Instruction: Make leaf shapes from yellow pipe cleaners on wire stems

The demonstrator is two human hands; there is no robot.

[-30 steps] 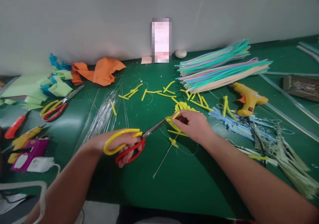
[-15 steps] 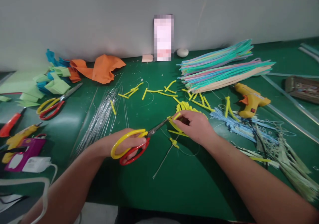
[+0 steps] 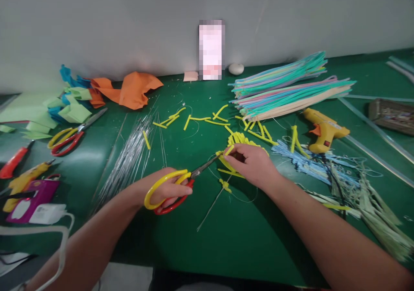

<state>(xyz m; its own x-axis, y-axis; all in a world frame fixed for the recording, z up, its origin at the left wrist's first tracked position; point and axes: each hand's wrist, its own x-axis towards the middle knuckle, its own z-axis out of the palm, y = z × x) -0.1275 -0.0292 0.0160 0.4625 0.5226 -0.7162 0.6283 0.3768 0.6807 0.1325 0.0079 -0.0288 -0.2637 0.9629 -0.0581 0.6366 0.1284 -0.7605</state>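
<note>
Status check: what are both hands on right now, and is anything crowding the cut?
Left hand shut on scissors, blades at the yellow strips. Right hand pinching those strips. Loose yellow offcuts and wire bundle nearby, apart from the blades.

Two bare forearms enter from the bottom edge, one from about seven o'clock and one from about five o'clock, each unsleeved from the frame edge to the wrist. The left hand (image 3: pixel 166 189) and right hand (image 3: pixel 254 164) wear no gloves, and no rings, watch or bands show on the fingers or wrists. A strip of dark clothing shows at six o'clock, at the lower edge.
</note>
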